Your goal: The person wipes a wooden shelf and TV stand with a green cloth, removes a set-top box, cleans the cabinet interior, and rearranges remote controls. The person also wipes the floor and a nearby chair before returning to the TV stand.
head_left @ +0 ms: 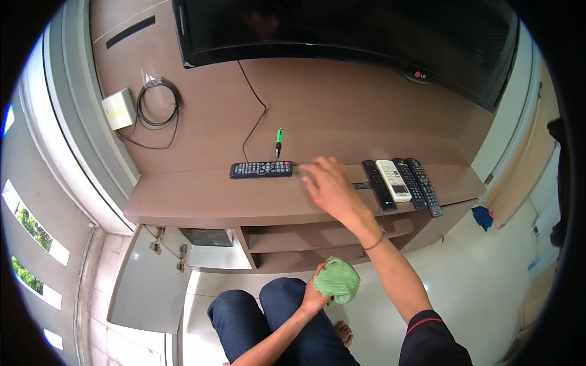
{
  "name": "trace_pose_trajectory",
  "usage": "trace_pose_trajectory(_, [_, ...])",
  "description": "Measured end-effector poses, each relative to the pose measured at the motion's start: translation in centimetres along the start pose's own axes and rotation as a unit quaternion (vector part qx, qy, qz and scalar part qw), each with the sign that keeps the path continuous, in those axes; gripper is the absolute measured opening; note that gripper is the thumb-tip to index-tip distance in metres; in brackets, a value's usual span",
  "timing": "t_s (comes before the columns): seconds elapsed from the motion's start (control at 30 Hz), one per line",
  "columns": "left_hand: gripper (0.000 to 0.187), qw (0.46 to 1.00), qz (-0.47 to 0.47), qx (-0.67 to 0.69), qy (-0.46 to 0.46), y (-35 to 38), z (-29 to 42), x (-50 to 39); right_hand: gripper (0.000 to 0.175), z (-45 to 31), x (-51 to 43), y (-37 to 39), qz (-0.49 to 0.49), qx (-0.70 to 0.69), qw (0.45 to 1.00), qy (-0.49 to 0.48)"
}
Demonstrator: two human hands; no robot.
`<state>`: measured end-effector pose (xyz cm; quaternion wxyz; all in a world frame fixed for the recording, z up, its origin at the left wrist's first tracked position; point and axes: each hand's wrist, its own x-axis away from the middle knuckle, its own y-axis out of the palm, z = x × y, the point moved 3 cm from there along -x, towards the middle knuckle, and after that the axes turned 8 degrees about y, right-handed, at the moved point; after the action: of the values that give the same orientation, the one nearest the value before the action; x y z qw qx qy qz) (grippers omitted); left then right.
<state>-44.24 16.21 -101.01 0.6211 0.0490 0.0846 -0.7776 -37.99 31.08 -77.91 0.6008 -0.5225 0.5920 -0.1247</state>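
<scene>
My left hand (314, 295) grips a bunched green cloth (338, 280) above my knees. Over the brown TV shelf (192, 196), my right hand (330, 185) reaches out with its thumb apart from the fingers. It is slightly blurred, and I see nothing in it. Just left of its fingertips a black remote control (261, 169) lies lengthwise, with a thin cable looped across it. To the hand's right, several remotes lie side by side, among them a white air-conditioner remote (393, 180) and a black remote (378, 185). A small dark strip-like object (362, 185) lies between them and my hand.
A black LG television (348, 36) hangs above the shelf. A green-tipped cable connector (279, 137) stands behind the left remote. At lower left a cabinet door (146, 279) hangs open, with a dark box (208, 237) inside. A coiled black cable (158, 103) is fixed to the back panel.
</scene>
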Motion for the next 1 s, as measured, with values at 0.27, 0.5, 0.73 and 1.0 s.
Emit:
trace_pose_trajectory(0.27, [0.060,0.999,-0.002,-0.020,0.028,-0.8,0.0,0.2,0.034,-2.1,-1.7,3.1,-0.029,-0.020,0.995,-0.094])
trace_pose_trajectory(0.5, [0.059,0.998,-0.011,0.056,-0.006,-0.4,-1.3,-0.1,0.034,1.1,3.8,-4.5,-0.042,0.015,0.997,0.064])
trace_pose_trajectory(0.73, [0.058,0.998,-0.015,0.055,-0.019,0.2,-0.2,-0.2,0.034,2.7,6.5,-6.0,0.033,0.145,0.974,0.170])
trace_pose_trajectory(1.0, [0.056,0.999,-0.007,0.027,0.021,-0.1,-0.2,0.0,0.045,3.4,8.3,-9.1,0.059,0.136,0.976,0.159])
